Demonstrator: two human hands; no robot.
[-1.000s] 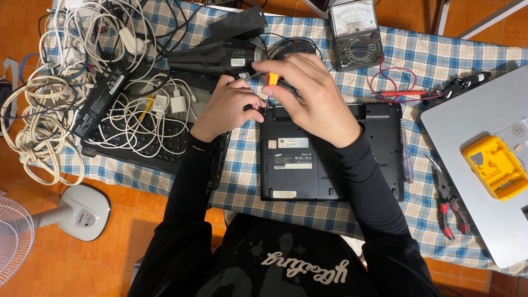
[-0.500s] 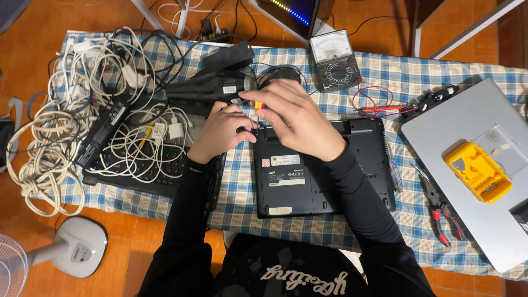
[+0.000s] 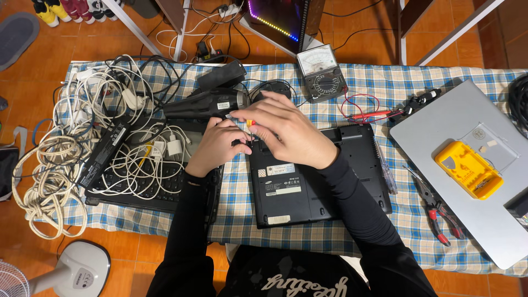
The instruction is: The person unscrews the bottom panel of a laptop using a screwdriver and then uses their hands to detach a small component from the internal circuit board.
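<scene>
nearest the body, two black sleeves reach forward over the bench [image 3: 308, 234], which is covered in a blue and white checked cloth. between them lies a black laptop turned upside down [image 3: 316, 184], its underside with pale stickers facing up. the right hand [image 3: 289, 137] is curled over the far left corner of that laptop, fingers pinched around a small screwdriver with an orange and yellow handle [image 3: 249, 125] held roughly upright. the left hand [image 3: 217, 146] sits just beside it, fingers bent in toward the same corner and touching the tool's tip area; whether it grips anything i cannot tell.

left of the hands, a tangle of white and cream cables [image 3: 82, 143] lies over a black keyboard [image 3: 137, 190], with a black power brick [image 3: 103, 154] among them. right of the laptop are red-handled pliers [image 3: 437, 212] and a closed silver laptop [image 3: 467, 170] carrying a yellow plastic case [image 3: 467, 168].

farther off, just past the hands, lies a black hair-dryer-shaped tool [image 3: 206, 103], and beyond it an analogue multimeter with a white dial [image 3: 322, 72] with red leads [image 3: 363, 110].
</scene>
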